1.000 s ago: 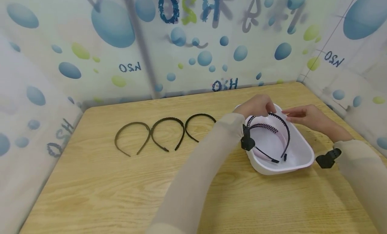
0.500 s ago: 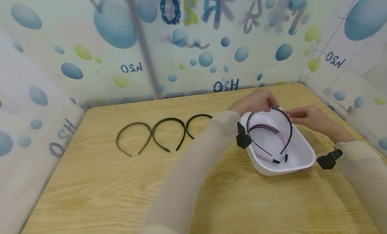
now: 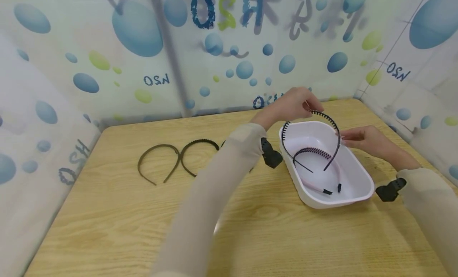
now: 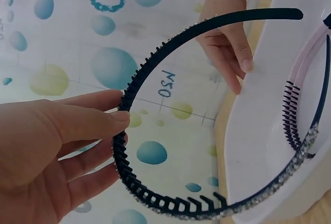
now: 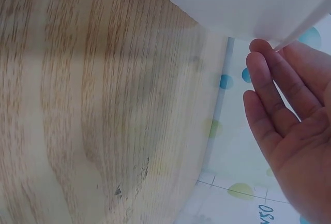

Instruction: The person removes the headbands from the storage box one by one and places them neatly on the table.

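Observation:
A black toothed headband (image 3: 338, 138) with a glittery outer edge is pinched at its top by my left hand (image 3: 295, 103). It hangs above the white plastic basin (image 3: 352, 185), its two ends pointing down. In the left wrist view, the thumb and fingers hold this headband (image 4: 122, 149) on its toothed part. Inside the basin lies a pink headband (image 3: 310, 184) with dark teeth and black tips. My right hand (image 3: 368, 138) grips the basin's far right rim, thumb on one side and fingers against the outer wall, as the right wrist view shows.
On the wooden table (image 3: 125, 225), a brownish headband (image 3: 171, 171) and a black one (image 3: 200, 141) lie side by side to the left. Another black headband (image 3: 223, 143) is mostly hidden behind the left sleeve (image 3: 211, 185). Patterned walls (image 3: 229, 82) enclose the table's back and sides.
My left hand has lifted the black headband up out of the basin and slightly left, while the pink headband stays inside. The right hand has kept its place at the rim.

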### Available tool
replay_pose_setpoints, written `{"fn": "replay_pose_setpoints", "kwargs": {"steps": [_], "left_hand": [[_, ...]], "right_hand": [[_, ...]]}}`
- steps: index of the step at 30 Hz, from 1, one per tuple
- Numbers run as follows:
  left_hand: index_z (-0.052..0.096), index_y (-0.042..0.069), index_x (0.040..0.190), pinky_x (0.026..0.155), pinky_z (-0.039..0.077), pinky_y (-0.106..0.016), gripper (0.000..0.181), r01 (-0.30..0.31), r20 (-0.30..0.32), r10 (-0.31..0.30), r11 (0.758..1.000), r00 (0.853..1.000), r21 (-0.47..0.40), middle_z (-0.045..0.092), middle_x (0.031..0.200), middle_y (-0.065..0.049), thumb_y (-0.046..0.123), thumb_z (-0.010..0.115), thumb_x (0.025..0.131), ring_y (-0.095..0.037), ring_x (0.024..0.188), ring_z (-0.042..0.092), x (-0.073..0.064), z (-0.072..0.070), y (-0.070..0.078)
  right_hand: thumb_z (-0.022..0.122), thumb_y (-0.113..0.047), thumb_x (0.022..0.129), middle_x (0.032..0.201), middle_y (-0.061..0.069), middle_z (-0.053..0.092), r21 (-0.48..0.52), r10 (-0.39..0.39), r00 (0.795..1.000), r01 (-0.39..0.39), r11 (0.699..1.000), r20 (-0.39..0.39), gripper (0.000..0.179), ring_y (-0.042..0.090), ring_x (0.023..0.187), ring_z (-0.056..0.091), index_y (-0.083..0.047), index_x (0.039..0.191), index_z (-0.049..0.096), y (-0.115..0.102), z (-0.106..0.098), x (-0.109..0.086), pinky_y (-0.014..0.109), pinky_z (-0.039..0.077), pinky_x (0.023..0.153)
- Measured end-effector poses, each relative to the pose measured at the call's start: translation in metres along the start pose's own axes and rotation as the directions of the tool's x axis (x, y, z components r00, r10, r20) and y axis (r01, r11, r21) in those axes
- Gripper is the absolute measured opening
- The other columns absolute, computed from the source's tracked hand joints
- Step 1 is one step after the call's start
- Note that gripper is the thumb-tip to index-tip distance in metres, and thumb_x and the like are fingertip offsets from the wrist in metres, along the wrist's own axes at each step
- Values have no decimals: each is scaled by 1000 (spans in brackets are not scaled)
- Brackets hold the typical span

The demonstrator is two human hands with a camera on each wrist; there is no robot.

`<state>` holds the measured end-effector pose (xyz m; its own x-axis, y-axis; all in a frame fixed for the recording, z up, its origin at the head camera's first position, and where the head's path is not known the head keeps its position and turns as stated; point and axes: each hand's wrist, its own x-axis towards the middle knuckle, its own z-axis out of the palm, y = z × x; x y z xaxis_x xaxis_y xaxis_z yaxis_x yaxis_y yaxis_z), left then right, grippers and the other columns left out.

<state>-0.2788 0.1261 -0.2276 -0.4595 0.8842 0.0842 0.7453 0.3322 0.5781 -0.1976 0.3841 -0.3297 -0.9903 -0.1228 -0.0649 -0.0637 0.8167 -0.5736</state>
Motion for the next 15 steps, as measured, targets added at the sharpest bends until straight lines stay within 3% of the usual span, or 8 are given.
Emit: {"fn": "replay_pose_setpoints", "kwargs": {"steps": [3, 15], "left_hand": [[64, 5, 115, 81, 41, -11, 29, -20, -10, 20, 999, 1000, 28, 62, 113, -4, -2, 56, 88, -9, 98, 55, -11, -7, 1], [65, 4, 112, 82, 43, -15, 26, -3, -20, 5, 996, 1000, 85, 62, 106, -4, 0, 59, 87, -12, 97, 56, -64, -25, -7]], "right_hand": [[59, -21, 90, 112, 29, 57, -17, -13, 1000, 13, 1000, -9, 45, 37, 98, 58, 7, 124, 52, 1, 1, 0, 39, 51, 76], [58, -24, 91, 112, 29, 57, -22, -36, 999, 36, 999, -15, 45, 37, 97, 57, 5, 125, 53, 1, 2, -2, 40, 51, 75]]}}
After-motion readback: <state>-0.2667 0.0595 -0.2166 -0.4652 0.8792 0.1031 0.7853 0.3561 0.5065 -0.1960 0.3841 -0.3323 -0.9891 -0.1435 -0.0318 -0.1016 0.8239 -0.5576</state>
